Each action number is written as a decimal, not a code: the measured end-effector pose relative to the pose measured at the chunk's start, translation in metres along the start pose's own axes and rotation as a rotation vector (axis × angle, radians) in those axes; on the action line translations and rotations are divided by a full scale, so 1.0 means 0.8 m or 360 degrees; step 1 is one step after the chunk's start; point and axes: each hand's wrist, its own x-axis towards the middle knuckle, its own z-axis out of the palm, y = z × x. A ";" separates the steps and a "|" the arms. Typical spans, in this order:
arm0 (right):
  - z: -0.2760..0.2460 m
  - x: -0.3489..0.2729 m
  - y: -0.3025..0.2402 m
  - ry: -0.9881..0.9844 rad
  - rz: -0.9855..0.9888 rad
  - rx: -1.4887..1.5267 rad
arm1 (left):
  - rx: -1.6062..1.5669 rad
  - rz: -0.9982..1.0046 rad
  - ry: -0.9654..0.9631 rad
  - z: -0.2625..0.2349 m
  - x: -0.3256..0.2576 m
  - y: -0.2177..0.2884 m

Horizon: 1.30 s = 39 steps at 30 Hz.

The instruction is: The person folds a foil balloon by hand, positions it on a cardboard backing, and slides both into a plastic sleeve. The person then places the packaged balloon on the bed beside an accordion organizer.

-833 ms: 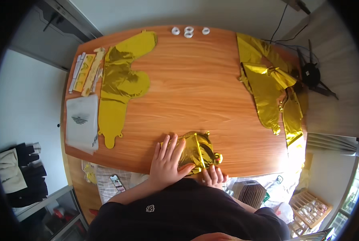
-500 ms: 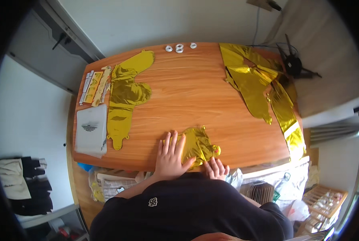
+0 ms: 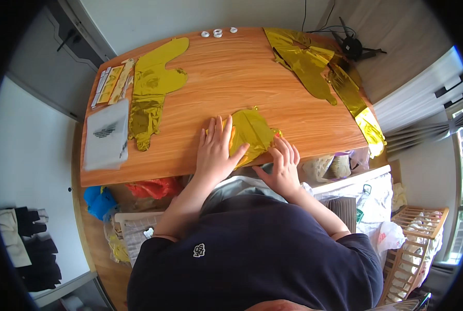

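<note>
Gold foil balloon: a crumpled, flattened gold foil balloon (image 3: 253, 133) is laid on the near edge of the wooden table (image 3: 231, 78), at the centre of the frame.
Left hand: the left hand (image 3: 216, 150) is pressed flat on the table with the fingers spread, and the left part of the balloon is covered by its fingers and thumb.
Right hand: the right hand (image 3: 283, 166) is placed at the table's near edge, just right of the balloon, with the fingers loosely spread and slightly curled; its fingertips are seen at the balloon's lower right corner, though whether the foil is pinched cannot be told.
Table: the wooden top is seen across the upper half of the frame, bent by the lens.
Left balloon: a long gold balloon (image 3: 151, 90) is laid flat in the upper left of the frame, well apart from the hands.
Packets: narrow flat packets (image 3: 111, 83) are set side by side just left of that balloon, near the table's left edge.
Clear bag: a see-through plastic bag (image 3: 106, 136) with dark print is laid below the packets, at the table's lower left corner.
Right balloons: more gold foil pieces (image 3: 314, 65) are spread over the upper right of the table, and one strip (image 3: 368, 127) is hung over the right edge.
Small rings: three small white rings (image 3: 218, 33) are lined up at the far edge, top centre.
Dark object: a black device (image 3: 352, 46) with cables is seen beyond the table's upper right corner.
Clothing: a dark blue shirt (image 3: 252, 254) fills the lower middle of the frame.
</note>
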 end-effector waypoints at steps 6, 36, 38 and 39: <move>-0.005 0.005 -0.009 -0.0339 -0.0377 -0.0001 | -0.0794 -0.0062 0.0260 -0.002 -0.025 -0.007; 0.017 0.165 0.121 -0.0388 0.0673 0.0604 | 0.0136 0.0775 -0.0309 0.031 0.210 -0.047; 0.031 0.183 0.131 -0.0455 0.0805 0.0868 | -0.0037 0.0769 -0.0393 0.040 0.215 -0.059; 0.036 0.192 0.132 -0.0465 0.0805 0.0856 | -0.0052 0.0765 -0.0388 0.044 0.215 -0.062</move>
